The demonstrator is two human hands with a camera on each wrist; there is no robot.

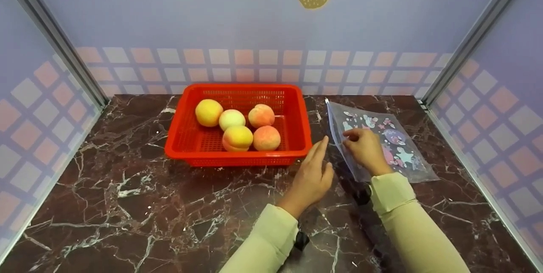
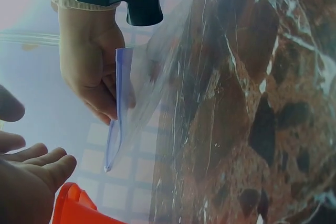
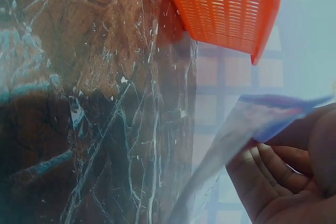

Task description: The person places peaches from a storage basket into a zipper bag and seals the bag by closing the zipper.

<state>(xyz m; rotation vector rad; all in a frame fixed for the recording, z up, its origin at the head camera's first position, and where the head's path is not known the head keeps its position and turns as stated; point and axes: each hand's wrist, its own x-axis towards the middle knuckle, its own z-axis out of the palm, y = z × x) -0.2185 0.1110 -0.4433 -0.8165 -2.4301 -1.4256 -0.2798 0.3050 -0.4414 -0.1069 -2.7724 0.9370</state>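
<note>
The right hand point(image 1: 365, 149) pinches the blue zip edge of a clear printed zip bag point(image 1: 392, 139); the left hand point(image 1: 313, 175) hovers beside it, fingers relaxed. The bag looks light, limp and slippery, so the stiffer zip strip seems the surest hold.

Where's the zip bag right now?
In the head view the zip bag lies on the marble table, right of the red basket, its left edge pinched by the right hand.

Dark red-brown marble table point(image 1: 127, 205) with white veins, walled on three sides. Red plastic basket point(image 1: 193, 146) sits directly on it, toward the back, middle. Clear zip bag point(image 1: 403, 154) (printed with small pastel shapes) lies flat on the table just right of the basket, near it but apart, blue zip edge facing the basket.
</note>
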